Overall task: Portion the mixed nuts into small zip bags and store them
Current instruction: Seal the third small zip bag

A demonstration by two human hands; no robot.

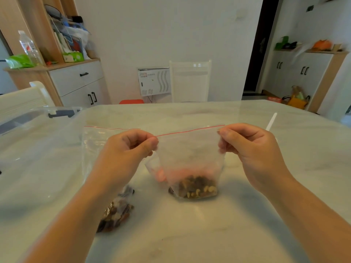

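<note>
Marble-patterned desk (190,234) fills the lower view, pale and glossy, reflecting the room's light. My left hand (129,149) and right hand (252,149) each pinch a top corner of a small zip bag (190,154) with a red seal line, holding it upright so its bottom, loaded with mixed nuts (195,188), rests on the desk between my arms. A second bag of nuts (115,213) lies beside my left forearm, another clear bag (95,141) behind it. A clear storage bin (28,118) sits at the far left. Beyond stand a white chair (190,80), a wooden cabinet (62,76) with cluttered shelves, and white cupboards (300,73) to the right.
</note>
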